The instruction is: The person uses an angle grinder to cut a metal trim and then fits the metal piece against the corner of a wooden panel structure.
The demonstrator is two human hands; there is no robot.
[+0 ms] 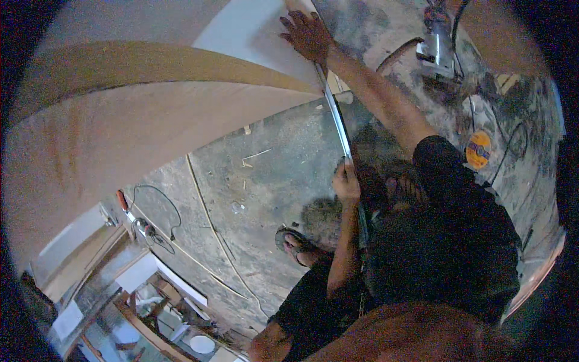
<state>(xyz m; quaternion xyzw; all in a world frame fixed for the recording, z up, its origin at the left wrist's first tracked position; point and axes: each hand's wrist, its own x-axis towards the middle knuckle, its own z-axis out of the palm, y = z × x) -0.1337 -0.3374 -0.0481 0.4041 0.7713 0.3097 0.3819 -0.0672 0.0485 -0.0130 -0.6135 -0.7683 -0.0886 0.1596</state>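
A long, narrow silver metal strip (338, 123) slants from beside my body up to the edge of the boards. My left hand (347, 183) is closed around its lower part. My right hand (309, 37) stretches farther out, fingers spread, lying over the strip's far end and the edge of a white panel (241, 29). Whether that palm presses on the strip or the panel I cannot tell. Left of the strip, a large brown board (163, 130) reaches almost to it, its near corner by the strip.
A corded power tool (437, 51) stands at the upper right, near an orange disc (477, 149). Another corded tool (143, 227) with a red part lies lower left, beside thin wooden strips (208, 217). A wooden frame (148, 332) holds scraps. My sandalled foot (294, 244) rests on the stained floor.
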